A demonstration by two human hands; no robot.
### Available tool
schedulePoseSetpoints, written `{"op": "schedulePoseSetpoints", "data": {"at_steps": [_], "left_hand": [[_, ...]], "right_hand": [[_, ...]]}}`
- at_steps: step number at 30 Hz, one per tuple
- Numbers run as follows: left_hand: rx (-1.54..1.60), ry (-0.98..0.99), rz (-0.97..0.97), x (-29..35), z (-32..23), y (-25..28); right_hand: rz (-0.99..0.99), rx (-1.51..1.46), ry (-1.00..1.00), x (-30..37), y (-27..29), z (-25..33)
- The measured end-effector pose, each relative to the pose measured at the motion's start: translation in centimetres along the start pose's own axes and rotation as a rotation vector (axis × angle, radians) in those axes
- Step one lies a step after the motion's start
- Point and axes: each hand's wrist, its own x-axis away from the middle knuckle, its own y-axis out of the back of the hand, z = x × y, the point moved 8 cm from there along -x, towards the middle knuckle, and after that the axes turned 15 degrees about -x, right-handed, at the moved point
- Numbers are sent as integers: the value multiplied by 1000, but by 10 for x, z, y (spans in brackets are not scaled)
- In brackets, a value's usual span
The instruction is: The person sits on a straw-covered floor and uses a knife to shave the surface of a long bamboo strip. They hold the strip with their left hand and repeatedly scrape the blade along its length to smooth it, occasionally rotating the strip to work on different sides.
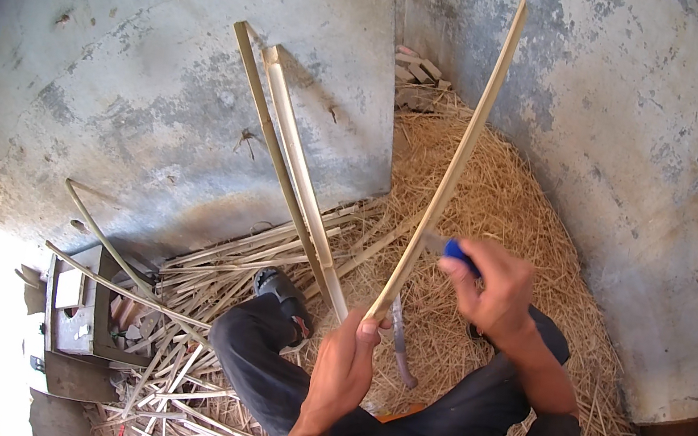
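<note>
A seated person in dark trousers holds a long, pale strip of what looks like bamboo (455,171), slanting from the lower centre of the frame to the top, right of centre. Their left hand (342,366) is closed around its lower end; the right hand (496,290), right of centre, grips a blue handle (459,254), whose blurred blade lies against or just beside the strip (I can't tell which from here). A deep heap of shavings (537,228) fills the centre and right, so I'd judge a good deal of whittling is done. Loose strips (263,246) lie in a spread pile from the centre to the lower left, and two longer pieces, one dark (272,148) and one pale (295,147), rise left of centre; whether these are finished or waiting, I can't say. The held strip looks slim and fairly even, yet with the blade so near, its shaping seems unfinished. A second tool (402,348), long-bladed, rests between the legs.
</note>
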Motion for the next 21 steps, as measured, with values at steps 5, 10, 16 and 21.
{"op": "schedulePoseSetpoints", "data": {"at_steps": [5,10,16,21], "left_hand": [[96,20,4,0,5,-3],[68,-31,-44,-6,2,5],[-30,-79,-47,-12,-5,7],[-169,-152,-116,-13,-11,6]], "right_hand": [[63,-94,21,3,-4,3],[211,-95,84,14,-28,23],[213,-129,114,18,-35,26],[209,-119,112,18,-36,26]]}}
